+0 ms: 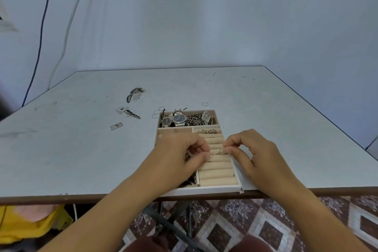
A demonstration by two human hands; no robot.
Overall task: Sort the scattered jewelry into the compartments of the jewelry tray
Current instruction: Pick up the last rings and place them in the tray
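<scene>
- Tray [238, 185] sits at the near table [266, 96] edge, its front rim just over the lip; watches [175, 119] and chains fill the far compartment, padded ring rolls [216, 172] run down the right side.
- Head view, left hand [180, 153]: palm down over the tray's left half, fingers curled, thumb and forefinger pinched on a thin ring [210, 154] above the rolls.
- Head view, right hand [253, 149]: reaches in from the right, knuckles up, thumb and forefinger closed on a second ring [223, 151]; remaining fingers tucked loosely.
- Both rings hang just above the middle rolls, close together but apart.
- Judgement: step in hand is seating rings into the slots between rolls. Best done one at a time, ring held edge-on and pressed straight down into a gap, the other hand kept clear.
- Loose hoops [205, 104] lie on the table beyond the tray's far edge; sorting appears well along but unfinished.
- Risk: thin rings may slip and fall into the wrong compartment.
</scene>
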